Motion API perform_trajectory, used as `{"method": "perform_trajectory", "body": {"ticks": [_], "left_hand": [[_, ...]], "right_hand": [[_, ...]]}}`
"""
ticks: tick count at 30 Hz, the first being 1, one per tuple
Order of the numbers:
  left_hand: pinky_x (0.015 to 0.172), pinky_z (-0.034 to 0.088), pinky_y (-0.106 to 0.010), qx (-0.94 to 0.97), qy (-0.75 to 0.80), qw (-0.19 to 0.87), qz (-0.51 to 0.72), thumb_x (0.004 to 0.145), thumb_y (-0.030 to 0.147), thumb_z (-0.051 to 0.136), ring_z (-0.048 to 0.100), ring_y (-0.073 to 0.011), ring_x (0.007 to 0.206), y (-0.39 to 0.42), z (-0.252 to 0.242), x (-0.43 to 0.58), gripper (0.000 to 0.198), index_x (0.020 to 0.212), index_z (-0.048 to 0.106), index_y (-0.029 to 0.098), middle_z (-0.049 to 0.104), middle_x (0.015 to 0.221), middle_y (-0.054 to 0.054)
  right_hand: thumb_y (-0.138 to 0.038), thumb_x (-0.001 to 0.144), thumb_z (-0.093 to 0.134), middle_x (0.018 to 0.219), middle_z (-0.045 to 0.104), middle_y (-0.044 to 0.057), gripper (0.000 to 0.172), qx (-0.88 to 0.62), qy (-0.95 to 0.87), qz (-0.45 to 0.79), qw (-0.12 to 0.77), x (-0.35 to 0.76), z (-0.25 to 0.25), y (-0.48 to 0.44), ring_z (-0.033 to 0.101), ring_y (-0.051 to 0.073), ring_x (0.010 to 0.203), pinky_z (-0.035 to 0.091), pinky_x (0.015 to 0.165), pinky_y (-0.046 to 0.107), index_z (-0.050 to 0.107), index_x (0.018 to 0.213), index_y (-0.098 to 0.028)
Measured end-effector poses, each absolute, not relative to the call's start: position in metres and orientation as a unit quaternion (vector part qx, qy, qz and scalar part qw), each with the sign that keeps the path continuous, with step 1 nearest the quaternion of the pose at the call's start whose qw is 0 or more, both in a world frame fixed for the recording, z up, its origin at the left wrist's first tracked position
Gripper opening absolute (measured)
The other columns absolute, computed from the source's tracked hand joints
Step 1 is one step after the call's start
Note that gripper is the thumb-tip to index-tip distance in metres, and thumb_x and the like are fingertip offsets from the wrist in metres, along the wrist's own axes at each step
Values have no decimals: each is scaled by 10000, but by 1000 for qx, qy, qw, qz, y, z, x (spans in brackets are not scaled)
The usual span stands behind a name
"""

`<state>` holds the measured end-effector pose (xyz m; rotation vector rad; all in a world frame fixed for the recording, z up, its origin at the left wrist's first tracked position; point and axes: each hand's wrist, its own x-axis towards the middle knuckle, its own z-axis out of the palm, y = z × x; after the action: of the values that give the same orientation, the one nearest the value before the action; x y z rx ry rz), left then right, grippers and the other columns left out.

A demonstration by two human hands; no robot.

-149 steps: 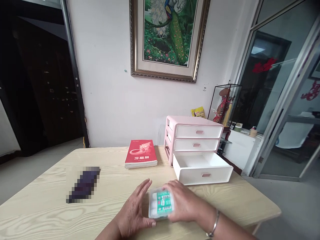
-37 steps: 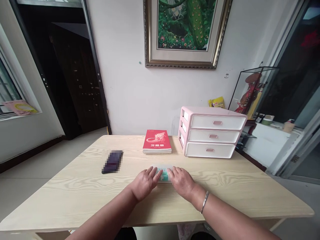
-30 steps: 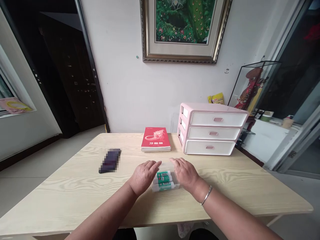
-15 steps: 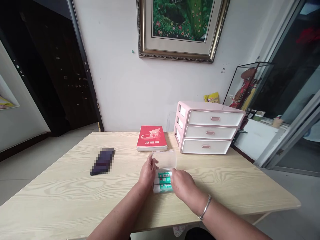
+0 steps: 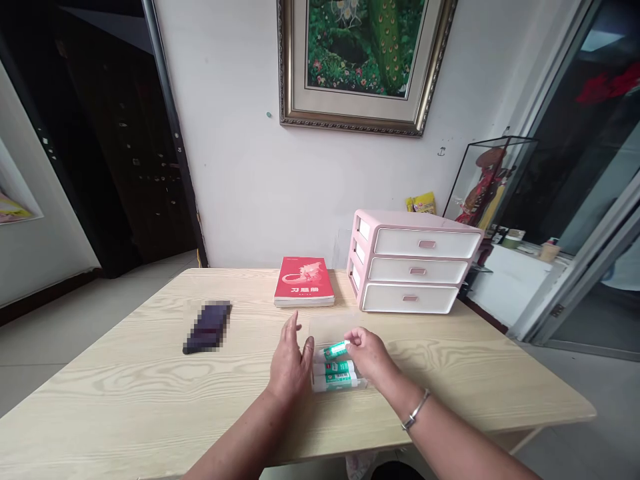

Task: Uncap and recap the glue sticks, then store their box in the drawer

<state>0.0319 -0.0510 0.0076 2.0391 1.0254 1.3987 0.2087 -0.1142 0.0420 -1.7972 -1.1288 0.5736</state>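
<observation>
A clear plastic case lies open on the wooden table, its lid flat toward the far side. Inside are white glue sticks with green labels. My right hand pinches one glue stick by its end and tilts it up out of the case. My left hand rests against the left side of the case, fingers spread and thumb near the sticks.
A pink three-drawer organizer with all drawers shut stands at the back right. A red book lies left of it. A dark blurred flat object lies further left. A framed painting hangs on the wall.
The case lid has swung fully back and lies flat. My right hand has taken hold of one glue stick and raised its end. Five seconds ago the bottom drawer was open; it is now shut.
</observation>
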Motion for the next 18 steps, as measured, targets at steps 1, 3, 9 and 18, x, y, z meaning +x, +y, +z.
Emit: {"method": "perform_trajectory", "body": {"ticks": [1,3,9,18], "left_hand": [[911,509,-457,752,362,177,522,940,284,490,558,-258,1160,-58,13,27,559,1459,298,209,484,1348,-167],[999,455,-487,799,304,98,509,929,281,527,507,-282,1225,-73,25,19,472,1383,418,216,516,1313,-148],[769,507,-373,883,299,118,341,960,324,473,648,-257,865,-99,37,19,314,1257,561,269,666,986,-91],[647,463,-280,700,386,471,372,856,429,558,610,-195,747,-75,31,10,366,1134,576,191,637,841,-35]], "right_hand": [[-142,727,571,761,657,20,136,-713,-439,245,489,209,47,-118,618,154,687,471,573,233,628,845,-175],[-199,703,605,731,623,2,120,-679,-415,280,537,204,58,-128,577,137,607,451,498,224,595,821,-177],[-330,785,595,719,622,8,216,-610,-465,366,527,186,76,-149,614,158,637,507,529,259,604,928,-168],[-254,863,533,1019,722,96,249,-663,-741,59,93,199,74,-146,650,251,1004,455,874,349,708,1034,-211]]}}
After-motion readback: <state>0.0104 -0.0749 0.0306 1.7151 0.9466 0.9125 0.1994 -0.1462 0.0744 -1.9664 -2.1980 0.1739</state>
